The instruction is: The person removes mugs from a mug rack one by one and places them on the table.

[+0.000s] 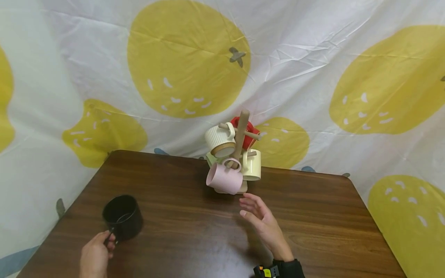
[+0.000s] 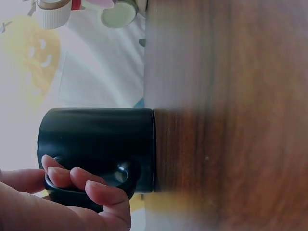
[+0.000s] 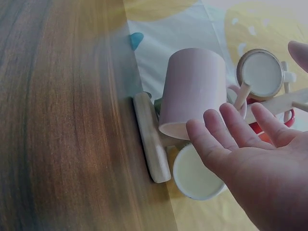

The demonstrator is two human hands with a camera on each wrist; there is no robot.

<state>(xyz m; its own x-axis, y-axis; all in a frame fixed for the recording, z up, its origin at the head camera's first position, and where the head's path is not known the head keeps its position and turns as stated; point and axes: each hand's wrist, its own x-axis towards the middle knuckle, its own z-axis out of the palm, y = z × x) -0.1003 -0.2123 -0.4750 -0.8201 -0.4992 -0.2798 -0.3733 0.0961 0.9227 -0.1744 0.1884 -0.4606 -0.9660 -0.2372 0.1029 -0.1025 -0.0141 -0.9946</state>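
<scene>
On the table (image 1: 174, 243), at near left, one black mug (image 1: 133, 227) stood upright, handle towards the left hand (image 1: 94, 255), whose fingers gripped it. One wooden rack (image 1: 243, 123) lay well ahead and rightward of that mug, nearer the right hand (image 1: 263, 224), whose relaxed fingers held nothing. Five mugs hung there: one pink mug (image 1: 226, 179), tilted, just beyond those fingertips; one white mug (image 1: 216, 138); one red mug (image 1: 248, 143); one cream mug (image 1: 255, 166); one green mug (image 2: 120, 15).

Left grip (image 1: 94, 255) curled, right grip (image 1: 267, 227) extended

Brown wood-grain table (image 1: 180, 227) with a black mug (image 1: 129, 221) at left, a wooden stand (image 1: 240, 139) toward the back.
</scene>
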